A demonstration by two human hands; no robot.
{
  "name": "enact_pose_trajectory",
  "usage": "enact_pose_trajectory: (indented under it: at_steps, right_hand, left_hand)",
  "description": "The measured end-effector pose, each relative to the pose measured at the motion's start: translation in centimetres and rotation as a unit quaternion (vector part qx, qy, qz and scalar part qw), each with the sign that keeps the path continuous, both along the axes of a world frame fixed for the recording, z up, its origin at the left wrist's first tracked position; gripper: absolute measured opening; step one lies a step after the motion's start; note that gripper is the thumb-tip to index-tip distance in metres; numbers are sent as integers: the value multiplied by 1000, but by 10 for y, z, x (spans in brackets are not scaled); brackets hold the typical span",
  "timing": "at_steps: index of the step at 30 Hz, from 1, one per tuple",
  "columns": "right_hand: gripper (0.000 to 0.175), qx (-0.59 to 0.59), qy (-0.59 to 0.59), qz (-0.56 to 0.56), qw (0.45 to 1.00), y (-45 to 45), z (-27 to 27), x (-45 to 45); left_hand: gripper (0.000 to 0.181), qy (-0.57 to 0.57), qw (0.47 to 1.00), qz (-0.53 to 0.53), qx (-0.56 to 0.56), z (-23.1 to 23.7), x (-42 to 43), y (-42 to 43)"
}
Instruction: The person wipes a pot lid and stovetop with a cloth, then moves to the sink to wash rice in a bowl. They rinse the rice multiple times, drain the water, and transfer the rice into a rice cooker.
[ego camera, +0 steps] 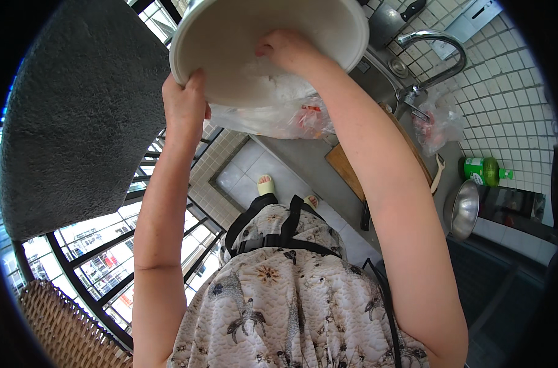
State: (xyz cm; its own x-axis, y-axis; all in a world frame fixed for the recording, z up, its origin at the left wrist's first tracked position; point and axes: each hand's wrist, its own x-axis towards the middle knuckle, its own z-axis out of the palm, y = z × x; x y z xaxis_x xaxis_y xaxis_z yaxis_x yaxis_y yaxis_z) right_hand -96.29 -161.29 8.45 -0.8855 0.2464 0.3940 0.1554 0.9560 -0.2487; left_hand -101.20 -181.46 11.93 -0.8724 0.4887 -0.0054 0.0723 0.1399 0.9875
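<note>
A white plastic bucket point(223, 41) is tilted in front of me at the top of the head view, its mouth turned towards me. My left hand point(185, 99) grips the rim on the left, thumb inside. My right hand point(290, 49) reaches into the bucket with curled fingers; whether anything is in them cannot be seen. White loose material point(286, 89), too blurred to name, lies along the lower inner wall. Under the rim is a clear plastic bag point(265, 120) with red printing, its contents partly hidden.
On the right, a curved chrome faucet point(458, 50) rises beside the sink. The counter holds a wooden cutting board point(345, 168), a peeler point(438, 175), a green bottle point(484, 171) and a metal bowl point(465, 209). A cleaver point(389, 23) is at the wall; a grey towel point(81, 119) hangs left.
</note>
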Motion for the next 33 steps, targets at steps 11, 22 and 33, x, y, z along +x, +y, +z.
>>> enact_pose_trajectory:
  at_steps: [11, 22, 33]
  right_hand:
    - [24, -28, 197, -191, 961, -11, -31, 24]
    - [22, -117, 148, -120, 975, -61, -79, 36]
    - [10, -392, 176, 10, 903, -132, -54, 58]
  left_hand:
    - [40, 91, 996, 13, 9, -5, 22, -5]
    - [43, 118, 992, 29, 28, -10, 16, 5]
    - [37, 61, 993, 51, 91, -9, 5, 8]
